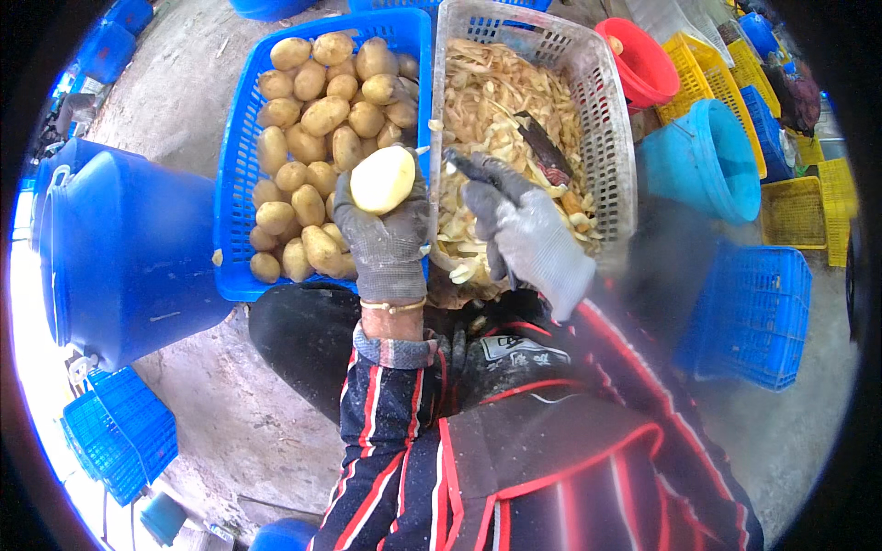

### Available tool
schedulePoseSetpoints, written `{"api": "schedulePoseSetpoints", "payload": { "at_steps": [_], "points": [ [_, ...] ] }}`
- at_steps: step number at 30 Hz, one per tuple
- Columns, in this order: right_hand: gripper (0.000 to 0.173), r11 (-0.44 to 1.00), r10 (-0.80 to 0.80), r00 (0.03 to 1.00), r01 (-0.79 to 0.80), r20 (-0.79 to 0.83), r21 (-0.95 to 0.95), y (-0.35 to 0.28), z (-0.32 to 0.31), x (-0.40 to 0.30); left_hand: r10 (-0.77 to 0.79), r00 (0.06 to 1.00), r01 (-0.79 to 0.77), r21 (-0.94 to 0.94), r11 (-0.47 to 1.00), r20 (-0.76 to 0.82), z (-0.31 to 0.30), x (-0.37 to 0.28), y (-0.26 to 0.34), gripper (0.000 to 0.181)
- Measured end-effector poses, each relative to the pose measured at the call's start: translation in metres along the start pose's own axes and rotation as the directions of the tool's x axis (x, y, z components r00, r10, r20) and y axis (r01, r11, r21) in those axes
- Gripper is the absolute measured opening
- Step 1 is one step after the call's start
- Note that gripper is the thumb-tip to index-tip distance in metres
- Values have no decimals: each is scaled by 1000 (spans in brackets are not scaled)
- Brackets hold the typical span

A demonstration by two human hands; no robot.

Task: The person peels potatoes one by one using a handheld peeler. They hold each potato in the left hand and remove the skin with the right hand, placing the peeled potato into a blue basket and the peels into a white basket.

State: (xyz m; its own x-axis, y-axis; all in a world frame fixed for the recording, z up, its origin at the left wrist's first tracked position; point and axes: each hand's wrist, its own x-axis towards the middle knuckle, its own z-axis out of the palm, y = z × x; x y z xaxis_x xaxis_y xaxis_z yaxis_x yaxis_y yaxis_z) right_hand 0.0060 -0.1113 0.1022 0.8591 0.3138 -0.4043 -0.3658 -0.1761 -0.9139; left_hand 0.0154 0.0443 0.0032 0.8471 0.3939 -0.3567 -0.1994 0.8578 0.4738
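Observation:
My left hand (386,237), in a grey work glove, grips a peeled, pale yellow potato (383,180) above the right side of a blue plastic crate (238,172). Unpeeled potatoes (324,117) fill that crate. In my gloved right hand (524,220) is a slim dark-handled tool, probably a peeler (472,167), pointing towards the potato but apart from it. That hand hovers over a whitish plastic crate (610,131) heaped with potato peelings (496,82). A dark flat object (544,144) with a reddish end lies on the peelings.
A large blue plastic barrel (131,255) stands at the left. On the right are a red bucket (644,69), a light blue bucket (703,162), yellow crates (792,213) and a blue crate (758,317). More blue crates (124,434) sit at lower left on the concrete floor (227,427).

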Motion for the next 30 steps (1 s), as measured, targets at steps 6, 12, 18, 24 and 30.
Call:
{"api": "schedulePoseSetpoints", "payload": {
  "at_steps": [6, 12, 18, 24, 30],
  "points": [
    [36, 993, 53, 997, -58, 53, 104, -12, 7, 5, 289, 909, -409, 514, 754, 300, -10, 6, -6, 38],
    [44, 729, -247, 925, 374, 290, -573, 19, 26, -4, 343, 918, -397, 487, 778, 200, -34, -9, 7, 43],
    [43, 895, -225, 974, 217, 26, -391, 63, -34, -3, 742, 520, -671, 740, 49, 423, -2, -29, 37, 71],
    [42, 993, -24, 993, 10, -120, -118, 66, -68, -7, 628, 776, -595, 265, 759, -59, 48, -85, 231, 25],
    [38, 731, -401, 914, 273, -69, -625, 81, -63, -10, 879, 434, -507, 860, 57, 198, -62, -28, 413, 22]
  ]
}}
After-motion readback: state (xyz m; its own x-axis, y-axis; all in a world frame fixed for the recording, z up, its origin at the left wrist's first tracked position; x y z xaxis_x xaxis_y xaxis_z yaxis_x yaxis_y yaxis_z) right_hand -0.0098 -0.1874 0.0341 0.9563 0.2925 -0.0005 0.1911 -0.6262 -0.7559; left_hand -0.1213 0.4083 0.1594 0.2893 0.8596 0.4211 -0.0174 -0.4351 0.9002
